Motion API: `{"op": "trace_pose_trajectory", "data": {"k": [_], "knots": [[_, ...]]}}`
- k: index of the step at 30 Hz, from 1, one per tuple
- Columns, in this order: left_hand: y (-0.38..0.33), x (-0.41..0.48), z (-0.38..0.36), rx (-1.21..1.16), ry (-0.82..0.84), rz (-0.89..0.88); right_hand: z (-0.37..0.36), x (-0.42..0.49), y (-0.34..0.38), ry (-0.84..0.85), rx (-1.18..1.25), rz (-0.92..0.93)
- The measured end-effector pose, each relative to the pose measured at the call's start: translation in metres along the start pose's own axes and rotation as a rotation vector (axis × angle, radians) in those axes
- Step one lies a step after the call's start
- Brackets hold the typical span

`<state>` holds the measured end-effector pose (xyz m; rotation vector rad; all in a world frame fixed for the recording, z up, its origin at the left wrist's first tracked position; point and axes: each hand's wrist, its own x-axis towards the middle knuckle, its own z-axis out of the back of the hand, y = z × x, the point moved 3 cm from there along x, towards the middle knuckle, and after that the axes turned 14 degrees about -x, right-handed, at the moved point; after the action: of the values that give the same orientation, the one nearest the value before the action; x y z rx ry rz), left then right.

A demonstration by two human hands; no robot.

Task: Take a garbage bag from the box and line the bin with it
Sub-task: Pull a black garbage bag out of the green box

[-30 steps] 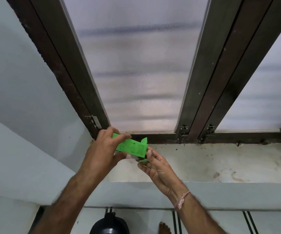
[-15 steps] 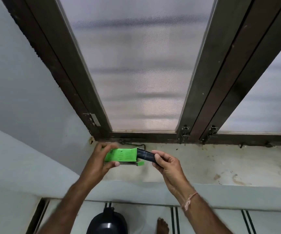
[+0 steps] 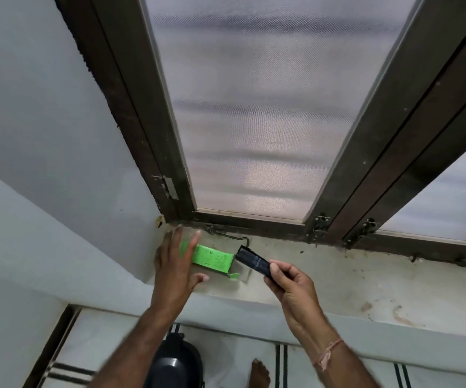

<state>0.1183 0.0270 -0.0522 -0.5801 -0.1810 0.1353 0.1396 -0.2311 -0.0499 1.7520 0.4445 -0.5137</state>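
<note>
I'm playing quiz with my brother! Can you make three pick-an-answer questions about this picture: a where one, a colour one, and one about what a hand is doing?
1. Where is the green box?
A on the window sill
B on a chair
C in a pocket

2. What colour is the roll of bags that the right hand holds?
A white
B black
C red

3. On the left hand, the fingers are:
A curled in a fist
B pinching a pen
C straight

Answers:
1 A: the box lies flat on the sill.
2 B: the pinched roll is black.
3 C: its fingers stretch out over the box's end.
</note>
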Motion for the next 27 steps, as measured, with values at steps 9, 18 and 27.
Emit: {"op": "trace_pose_trajectory", "data": {"k": [9,18,27], "knots": [[-0.078,-0.035,-0.011,-1.231,-0.188,0.565,-0.059,-0.035,-0.003,0.162,-0.13,0.015],[-0.07,-0.051,-0.002,-1.704,-0.167,0.663,-0.075,-0.06,-0.003,0.168,-0.277,-0.151],[-0.083,-0.073,-0.004,-1.821,-0.138,0.735,-0.083,-0.074,-0.019,0.068,-0.201,-0.096]]}}
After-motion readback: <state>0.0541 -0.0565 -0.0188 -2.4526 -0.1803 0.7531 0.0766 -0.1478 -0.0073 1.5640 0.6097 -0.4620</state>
